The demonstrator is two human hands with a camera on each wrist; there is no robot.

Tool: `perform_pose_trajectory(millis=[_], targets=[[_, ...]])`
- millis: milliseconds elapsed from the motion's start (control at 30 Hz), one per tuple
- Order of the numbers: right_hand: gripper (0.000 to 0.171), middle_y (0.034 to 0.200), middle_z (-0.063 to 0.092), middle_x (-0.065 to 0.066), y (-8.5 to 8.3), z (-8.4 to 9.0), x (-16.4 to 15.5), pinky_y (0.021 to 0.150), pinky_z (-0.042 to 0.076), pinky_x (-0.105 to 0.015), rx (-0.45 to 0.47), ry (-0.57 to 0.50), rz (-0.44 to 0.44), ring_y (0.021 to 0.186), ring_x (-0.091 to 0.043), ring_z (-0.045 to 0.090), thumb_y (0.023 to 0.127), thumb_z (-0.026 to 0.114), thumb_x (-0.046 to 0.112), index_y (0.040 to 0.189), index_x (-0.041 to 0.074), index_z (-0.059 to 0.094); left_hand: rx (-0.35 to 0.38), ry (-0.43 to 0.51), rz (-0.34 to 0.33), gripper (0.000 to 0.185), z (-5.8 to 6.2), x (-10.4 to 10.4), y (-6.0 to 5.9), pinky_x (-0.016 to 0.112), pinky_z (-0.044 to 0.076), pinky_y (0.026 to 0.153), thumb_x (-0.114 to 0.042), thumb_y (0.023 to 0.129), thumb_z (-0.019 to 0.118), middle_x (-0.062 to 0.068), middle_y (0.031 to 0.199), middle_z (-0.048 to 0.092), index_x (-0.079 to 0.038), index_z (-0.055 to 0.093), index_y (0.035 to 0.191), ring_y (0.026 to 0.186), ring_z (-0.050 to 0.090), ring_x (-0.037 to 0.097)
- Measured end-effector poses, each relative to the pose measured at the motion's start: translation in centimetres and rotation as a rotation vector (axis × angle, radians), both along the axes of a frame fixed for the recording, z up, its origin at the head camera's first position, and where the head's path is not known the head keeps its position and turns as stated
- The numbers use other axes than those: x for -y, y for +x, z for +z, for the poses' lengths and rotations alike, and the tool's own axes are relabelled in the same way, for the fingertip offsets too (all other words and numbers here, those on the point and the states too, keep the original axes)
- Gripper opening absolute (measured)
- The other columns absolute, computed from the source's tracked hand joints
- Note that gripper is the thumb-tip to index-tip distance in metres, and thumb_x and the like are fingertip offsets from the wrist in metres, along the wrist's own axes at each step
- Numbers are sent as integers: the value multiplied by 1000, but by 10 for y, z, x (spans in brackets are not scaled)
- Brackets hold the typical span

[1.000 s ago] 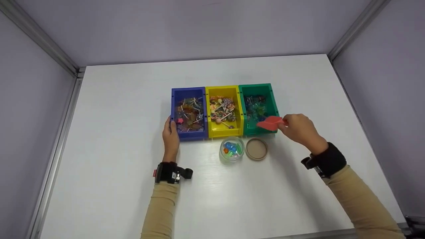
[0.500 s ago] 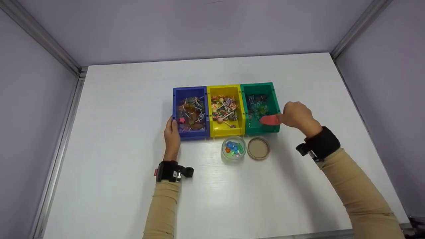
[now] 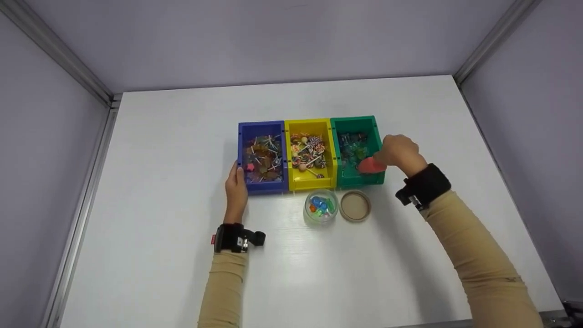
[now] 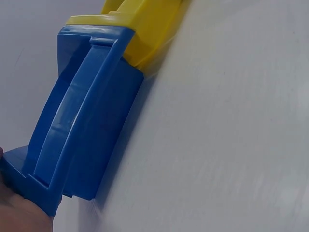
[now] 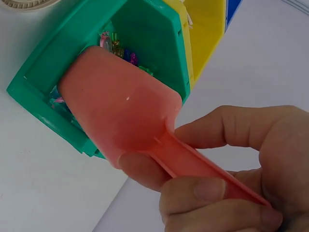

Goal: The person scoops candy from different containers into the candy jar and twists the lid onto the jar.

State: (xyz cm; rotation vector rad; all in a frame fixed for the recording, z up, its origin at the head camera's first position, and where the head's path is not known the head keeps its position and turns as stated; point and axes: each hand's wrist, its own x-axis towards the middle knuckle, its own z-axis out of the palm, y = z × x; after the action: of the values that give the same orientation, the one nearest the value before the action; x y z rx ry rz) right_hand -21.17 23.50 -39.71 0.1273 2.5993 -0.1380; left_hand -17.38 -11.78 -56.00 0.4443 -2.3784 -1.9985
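Observation:
My left hand (image 3: 236,193) grips the near left corner of the blue bin (image 3: 263,186); in the left wrist view only part of that hand (image 4: 21,215) shows beside the bin. The bin's candies (image 3: 264,157) include lollipops. My right hand (image 3: 401,152) holds a red plastic scoop (image 3: 372,165) by its handle. The scoop's head hangs over the near right part of the green bin (image 3: 360,181), back side up in the right wrist view. Wrapped candies (image 5: 116,46) show past its edge; the scoop hides the others, and whatever it carries cannot be seen.
Between the blue and green bins stands a yellow bin (image 3: 312,184) with swirl lollipops (image 3: 309,150). In front are a clear jar (image 3: 321,217) with several colourful candies and a round beige lid (image 3: 355,206). Panels wall the white table (image 3: 173,182) at the back and sides.
My right hand has moved away from me and slightly left, and the scoop has turned over and tipped into the green bin. The left hand stays at the blue bin.

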Motion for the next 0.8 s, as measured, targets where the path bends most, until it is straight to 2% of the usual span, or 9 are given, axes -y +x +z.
perform_pose_trajectory(millis=[233,567,667,800], targets=[[33,80,50,-9,-6,-4,7,58,40,-32,14,28,1,72,-22,44,90,52,25,101,-4,63,-34,-13,-19,50,-1,0,2,41,19,126,-22,107,29,19,159,25,2,23,151,151,21,31],[32,80,54,-9,-15,-8,15,61,44,-34,3,79,23,72,-22,47,88,53,26,92,-1,68,-55,-35,-10,49,-3,0,1,41,21,126,-21,107,29,19,158,27,2,25,150,150,24,31],[31,84,55,-10,-18,-9,18,66,47,-36,7,92,23,73,-22,47,88,52,27,89,-1,68,-63,-43,-2,49,-2,-1,1,41,22,125,-20,107,29,20,157,28,3,26,150,149,25,32],[31,90,57,-13,-23,-11,21,81,53,-44,20,100,20,77,-23,48,87,53,26,91,-1,67,-78,-47,8,48,-2,-1,1,42,23,125,-18,107,30,21,156,29,5,27,149,149,25,33]])
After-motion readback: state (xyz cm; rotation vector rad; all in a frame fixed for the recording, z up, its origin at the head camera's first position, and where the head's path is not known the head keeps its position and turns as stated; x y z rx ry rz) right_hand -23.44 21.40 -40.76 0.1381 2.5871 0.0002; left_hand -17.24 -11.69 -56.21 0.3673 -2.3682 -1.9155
